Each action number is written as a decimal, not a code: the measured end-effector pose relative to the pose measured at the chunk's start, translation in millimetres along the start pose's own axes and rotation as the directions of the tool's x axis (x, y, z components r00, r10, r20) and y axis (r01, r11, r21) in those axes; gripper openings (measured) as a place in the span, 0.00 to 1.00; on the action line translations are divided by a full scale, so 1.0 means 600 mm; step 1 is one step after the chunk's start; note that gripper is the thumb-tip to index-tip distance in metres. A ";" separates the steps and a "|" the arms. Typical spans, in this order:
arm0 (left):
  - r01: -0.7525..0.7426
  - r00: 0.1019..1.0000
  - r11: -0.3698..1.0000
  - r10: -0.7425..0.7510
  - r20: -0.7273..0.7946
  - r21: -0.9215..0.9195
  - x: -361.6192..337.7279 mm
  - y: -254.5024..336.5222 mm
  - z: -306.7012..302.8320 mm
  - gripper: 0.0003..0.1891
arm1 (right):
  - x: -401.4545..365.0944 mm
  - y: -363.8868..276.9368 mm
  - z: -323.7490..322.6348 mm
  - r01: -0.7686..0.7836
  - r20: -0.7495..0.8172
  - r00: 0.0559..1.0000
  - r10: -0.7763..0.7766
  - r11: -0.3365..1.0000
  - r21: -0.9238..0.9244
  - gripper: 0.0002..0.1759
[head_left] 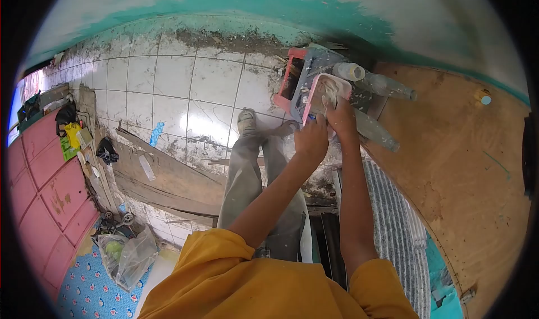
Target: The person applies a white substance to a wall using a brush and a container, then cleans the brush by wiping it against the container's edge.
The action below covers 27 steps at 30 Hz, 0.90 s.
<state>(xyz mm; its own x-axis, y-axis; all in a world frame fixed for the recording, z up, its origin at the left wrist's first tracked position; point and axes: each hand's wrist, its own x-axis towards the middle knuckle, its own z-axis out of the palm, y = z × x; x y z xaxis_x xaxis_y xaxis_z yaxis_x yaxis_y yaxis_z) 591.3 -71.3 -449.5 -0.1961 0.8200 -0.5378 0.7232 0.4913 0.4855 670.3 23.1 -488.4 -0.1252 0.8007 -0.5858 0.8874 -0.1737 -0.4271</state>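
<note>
A pink plastic tub [307,107] with whitish paste-like stuff [331,90] inside sits tilted on a stacked red and grey plastic stool [303,75]. My left hand [312,140] is closed at the tub's near edge, with a small blue bit showing by its fingers. Just right of it, my right hand [341,118] bends over the tub's near right corner, fingers curled toward the paste. What either hand grips is hidden behind the fingers. Cloudy plastic bottles [387,85] lie beside the tub, and one bottle [377,131] is close to my right wrist.
Dirty white tiles [210,86] run along a green and white wall [269,10]. Wooden boards [163,170] lie left of my legs. A brown panel [449,167] and corrugated sheets [387,212] are at right. A plastic bag [132,260] rests at lower left.
</note>
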 end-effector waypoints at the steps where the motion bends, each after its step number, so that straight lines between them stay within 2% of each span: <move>1: 0.008 1.000 1.000 -0.008 0.009 0.005 0.000 0.000 0.002 0.08 | -0.005 -0.001 -0.002 0.081 -0.085 0.992 -0.090 0.992 -0.098 0.27; 2: 0.016 1.000 1.000 -0.016 0.018 0.011 0.001 0.000 0.004 0.09 | -0.010 -0.003 -0.003 0.153 -0.160 0.969 -0.186 0.968 -0.201 0.25; 3: 0.016 1.000 1.000 -0.016 0.017 0.010 0.002 0.000 0.007 0.09 | -0.018 -0.013 -0.007 0.153 -0.160 0.969 -0.187 0.967 -0.202 0.25; 5: -0.001 1.000 1.000 0.001 -0.006 0.006 0.003 -0.001 0.011 0.09 | -0.031 -0.034 -0.017 0.072 -0.215 0.967 -0.137 0.955 -0.286 0.18; 12: -0.012 1.000 1.000 0.012 0.008 0.003 -0.002 0.007 0.002 0.09 | -0.020 -0.005 0.006 0.125 -0.240 0.947 -0.213 0.934 -0.335 0.12; 18: 0.010 0.998 1.000 -0.010 0.057 -0.002 -0.006 0.010 -0.002 0.10 | -0.010 0.013 0.021 0.132 -0.236 0.954 -0.184 0.966 -0.222 0.14; 20: 0.002 0.998 1.000 -0.001 0.067 -0.001 -0.010 0.009 -0.001 0.10 | -0.002 0.021 0.028 0.104 -0.240 0.962 -0.128 0.988 -0.110 0.16; 24: -0.002 0.998 1.000 0.002 0.058 -0.010 -0.017 0.011 0.000 0.08 | 0.007 0.022 0.037 0.156 -0.300 0.941 -0.154 0.988 -0.019 0.16; 26: -0.005 0.999 1.000 0.005 0.042 -0.010 -0.022 0.013 -0.002 0.07 | 0.011 0.021 0.037 0.065 -0.196 0.979 -0.047 0.994 0.088 0.18; 27: -0.004 0.999 1.000 0.005 0.041 -0.010 -0.023 0.013 0.000 0.07 | 0.016 0.026 0.041 0.066 -0.196 0.979 -0.048 0.994 0.088 0.18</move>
<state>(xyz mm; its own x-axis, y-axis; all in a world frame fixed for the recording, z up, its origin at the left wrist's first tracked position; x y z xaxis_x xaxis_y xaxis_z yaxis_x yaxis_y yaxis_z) 599.5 -78.7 -438.0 -0.1651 0.8095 -0.5634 0.7173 0.4906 0.4948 672.1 13.8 -517.4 -0.0780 0.9050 -0.4182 0.8345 -0.1702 -0.5240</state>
